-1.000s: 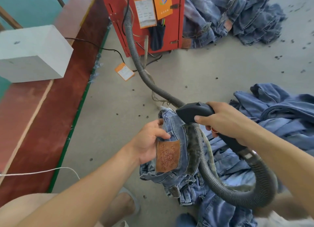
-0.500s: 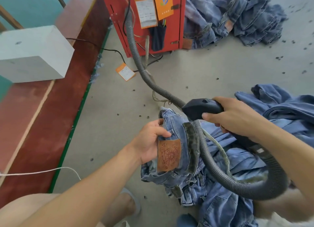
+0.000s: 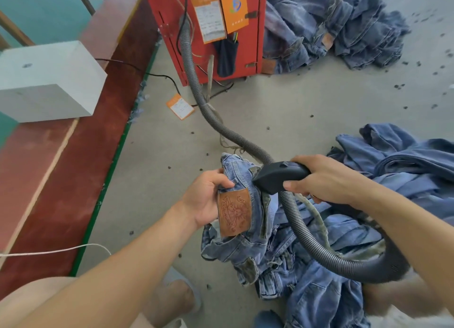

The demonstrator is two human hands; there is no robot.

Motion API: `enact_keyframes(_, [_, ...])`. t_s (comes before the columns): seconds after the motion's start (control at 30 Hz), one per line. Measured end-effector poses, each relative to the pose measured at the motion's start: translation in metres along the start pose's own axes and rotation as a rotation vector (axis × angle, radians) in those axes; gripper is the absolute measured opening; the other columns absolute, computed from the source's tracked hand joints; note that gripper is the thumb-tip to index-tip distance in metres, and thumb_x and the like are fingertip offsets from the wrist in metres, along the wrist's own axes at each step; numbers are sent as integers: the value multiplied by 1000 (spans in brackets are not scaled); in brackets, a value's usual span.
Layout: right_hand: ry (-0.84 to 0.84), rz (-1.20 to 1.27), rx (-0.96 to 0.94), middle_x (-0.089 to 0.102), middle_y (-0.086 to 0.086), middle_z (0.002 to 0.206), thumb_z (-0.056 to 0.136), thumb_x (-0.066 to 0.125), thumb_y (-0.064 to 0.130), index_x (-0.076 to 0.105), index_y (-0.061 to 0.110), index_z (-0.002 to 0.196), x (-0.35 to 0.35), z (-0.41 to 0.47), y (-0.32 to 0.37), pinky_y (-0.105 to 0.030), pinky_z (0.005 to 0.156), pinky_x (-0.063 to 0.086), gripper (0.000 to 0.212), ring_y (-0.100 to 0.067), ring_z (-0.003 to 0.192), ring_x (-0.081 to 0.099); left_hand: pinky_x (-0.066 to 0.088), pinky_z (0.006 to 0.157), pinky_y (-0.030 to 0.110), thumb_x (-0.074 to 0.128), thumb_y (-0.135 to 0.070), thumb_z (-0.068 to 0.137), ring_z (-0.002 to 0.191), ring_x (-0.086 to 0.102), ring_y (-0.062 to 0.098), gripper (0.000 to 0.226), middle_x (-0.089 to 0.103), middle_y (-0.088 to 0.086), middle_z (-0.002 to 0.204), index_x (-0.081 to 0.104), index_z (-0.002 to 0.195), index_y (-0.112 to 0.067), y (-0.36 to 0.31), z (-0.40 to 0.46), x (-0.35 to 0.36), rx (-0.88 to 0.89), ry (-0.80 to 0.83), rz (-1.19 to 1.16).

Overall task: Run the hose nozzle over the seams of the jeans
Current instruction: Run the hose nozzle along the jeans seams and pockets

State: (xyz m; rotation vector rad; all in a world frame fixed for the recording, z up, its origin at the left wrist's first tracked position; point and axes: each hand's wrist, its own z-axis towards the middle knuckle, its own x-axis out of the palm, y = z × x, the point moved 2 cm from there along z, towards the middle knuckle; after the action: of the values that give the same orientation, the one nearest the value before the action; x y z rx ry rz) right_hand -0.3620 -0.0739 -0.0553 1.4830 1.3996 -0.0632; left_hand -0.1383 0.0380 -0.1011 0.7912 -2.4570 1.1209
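From the head view, both bare forearms reached up from the lower edge toward the middle of the frame. The left hand [image 3: 205, 199] sat just left of centre, thumb curled over the waistband of the jeans [image 3: 248, 219], its grip holding the denim just above the brown leather patch [image 3: 234, 212]. The right hand [image 3: 326, 180] came in from the right side, its grip wrapped round the rear of the black hose nozzle [image 3: 280, 176], fingers curled under it and wrist tilted so the nozzle tip pointed down-left. The tip touched the waistband fold just right of the patch, at the centre of the frame.

One grey corrugated hose [image 3: 196, 91] ran from the red machine [image 3: 208, 27] at the upper middle, down across the floor [image 3: 307, 106], passed behind the nozzle, looped low on the right and came back up to the nozzle's rear. The held jeans hung down into a crumpled heap at lower centre.

Two other denim piles showed: one [image 3: 339, 25] at the upper right beside the machine, one [image 3: 403, 160] at the right edge. One white block [image 3: 49, 81] lay at the upper left on a red-brown strip. Two orange tags hung on the machine, and one orange tag [image 3: 180, 106] lay on the floor below it. Dark specks dotted the floor.
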Motion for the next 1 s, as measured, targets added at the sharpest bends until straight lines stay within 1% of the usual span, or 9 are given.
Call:
enact_keyframes(0.23, [-174, 389, -40, 66, -1, 66, 95, 73, 32, 66, 24, 100, -4, 8, -1, -35, 58, 51, 11, -15, 53, 57, 58, 88, 48, 40, 5, 91, 101, 67, 37, 43, 63, 26, 123, 62, 127, -3, 13, -2, 11, -73, 93, 61])
enact_keyframes(0.4, [-73, 74, -74, 69, 9, 67, 91, 73, 38, 63, 37, 97, -29, -9, -5, -24, 52, 52, 11, -7, 49, 61, 36, 118, 56, 38, -35, 109, 132, 53, 41, 52, 56, 23, 144, 54, 146, -3, 9, 3, 13, -99, 57, -40])
enact_keyframes(0.5, [17, -159, -47, 68, 18, 74, 89, 73, 42, 60, 40, 97, -28, -17, -4, -25, 55, 49, 16, -2, 57, 63, 27, 123, 57, 32, -37, 110, 144, 44, 41, 55, 52, 23, 150, 51, 149, -4, 12, 6, 13, -136, 13, -82])
enact_keyframes(0.6, [-24, -115, -55, 68, 8, 72, 91, 73, 39, 61, 37, 96, -16, -12, 2, -25, 55, 49, 13, 0, 57, 62, 42, 112, 56, 43, -31, 109, 122, 59, 39, 43, 63, 22, 132, 54, 141, -4, 13, 2, 17, -92, 16, 34])
enact_keyframes(0.67, [-136, 85, -53, 69, 2, 73, 93, 73, 36, 63, 34, 98, -12, -7, 5, -33, 58, 56, 12, -6, 52, 62, 57, 90, 49, 58, -17, 99, 100, 68, 34, 25, 69, 19, 113, 55, 123, -9, 15, 1, 23, -54, -12, 79])
enact_keyframes(0.73, [-214, 263, -34, 69, -1, 70, 94, 74, 34, 64, 31, 99, -17, -6, 7, -41, 63, 58, 11, -13, 53, 62, 59, 71, 42, 62, 8, 93, 83, 69, 30, 28, 69, 18, 100, 50, 110, -11, 21, 4, 26, -22, -137, 72])
enact_keyframes(0.83, [-201, 226, -43, 67, 4, 63, 93, 74, 36, 64, 31, 98, -28, -10, 8, -39, 60, 55, 12, -13, 51, 62, 55, 74, 47, 53, 28, 85, 83, 65, 34, 43, 64, 22, 100, 46, 104, -10, 24, 8, 21, 14, -416, 24])
enact_keyframes(0.9, [-176, 154, -57, 66, 8, 61, 93, 74, 37, 63, 31, 97, -28, -14, 10, -35, 57, 53, 13, -12, 50, 62, 57, 84, 56, 50, 29, 82, 99, 65, 41, 51, 60, 26, 112, 47, 118, -7, 18, 10, 10, 60, -559, -54])
enact_keyframes(1.0, [-164, 111, -55, 66, 10, 62, 93, 74, 37, 62, 31, 97, -24, -14, 11, -29, 54, 51, 14, -12, 50, 63, 58, 63, 42, 51, 17, 80, 81, 65, 35, 47, 61, 22, 103, 53, 123, -2, 9, 3, -2, 69, -623, -200])
